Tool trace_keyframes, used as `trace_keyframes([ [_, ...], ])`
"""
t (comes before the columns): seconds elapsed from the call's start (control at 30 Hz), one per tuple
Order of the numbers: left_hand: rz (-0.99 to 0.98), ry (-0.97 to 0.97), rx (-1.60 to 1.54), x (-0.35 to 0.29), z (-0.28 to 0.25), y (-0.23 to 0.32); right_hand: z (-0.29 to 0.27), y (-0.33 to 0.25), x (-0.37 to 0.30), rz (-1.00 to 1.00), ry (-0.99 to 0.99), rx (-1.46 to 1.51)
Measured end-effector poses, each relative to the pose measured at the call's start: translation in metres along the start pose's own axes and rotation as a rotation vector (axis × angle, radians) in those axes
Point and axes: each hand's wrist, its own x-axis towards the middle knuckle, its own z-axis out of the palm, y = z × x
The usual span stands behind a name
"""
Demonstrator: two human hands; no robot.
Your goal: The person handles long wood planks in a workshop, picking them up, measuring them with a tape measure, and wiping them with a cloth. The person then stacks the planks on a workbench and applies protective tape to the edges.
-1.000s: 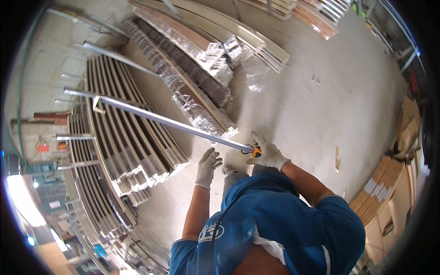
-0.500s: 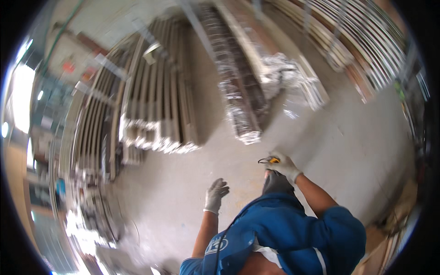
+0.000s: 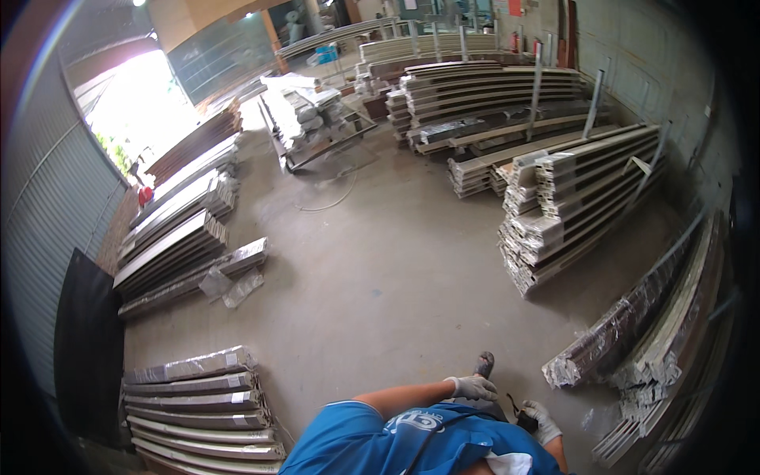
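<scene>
At the lower edge, my right hand (image 3: 545,423), in a pale work glove, is closed around a small tape measure (image 3: 524,421) with a dark strap loop; the glove partly hides it. My gloved left hand (image 3: 475,388) lies just to its left, in front of my blue shirt (image 3: 372,439). Its fingers are stretched out loosely, and nothing shows in them. Beyond that hand one of my shoes (image 3: 484,364) rests on the grey floor (image 3: 380,261).
Stacks of long wrapped profiles (image 3: 554,206) stand on the right between metal posts (image 3: 595,103). A plastic-wrapped bundle (image 3: 609,332) lies at the near right. More profile piles (image 3: 198,404) line the left side. A loaded trolley (image 3: 305,119) stands farther back, near a bright doorway (image 3: 142,95).
My view has swung left, so the racks now lie to the right and the doorway shows. My left hand has come in close to the right, which still holds the tape measure.
</scene>
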Motion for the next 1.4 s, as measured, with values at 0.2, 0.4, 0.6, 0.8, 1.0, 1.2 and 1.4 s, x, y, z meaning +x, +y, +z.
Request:
trace_keyframes([
  [0.2, 0.127, -0.234, 0.276, 0.006, -0.060, 0.008, 0.056, -0.064, 0.018, 0.172, 0.042, -0.460],
  [0.4, 0.158, -0.082, -0.601, 0.016, -0.200, 0.042, 0.094, -0.154, 0.113, 0.416, -0.123, -0.609],
  [0.6, 0.223, -0.363, -0.733, -0.031, -0.315, 0.072, 0.175, -0.263, 0.256, 0.266, -0.590, -1.208],
  [0.8, 0.385, -0.081, -0.578, -0.048, -0.403, 0.013, 0.329, -0.345, 0.339, 0.247, -0.715, -1.730],
  [1.0, 0.265, 0.077, -0.411, -0.134, -0.502, -0.073, 0.469, -0.314, 0.464, 0.197, -0.707, -1.992],
  [1.2, 0.185, 0.248, 0.059, -0.266, -0.604, -0.133, 0.611, -0.273, 0.542, 0.072, -0.651, -1.816],
  [1.4, -0.024, 0.267, 0.255, -0.341, -0.673, -0.202, 0.733, -0.282, 0.590, 0.164, -0.904, -1.596],
])
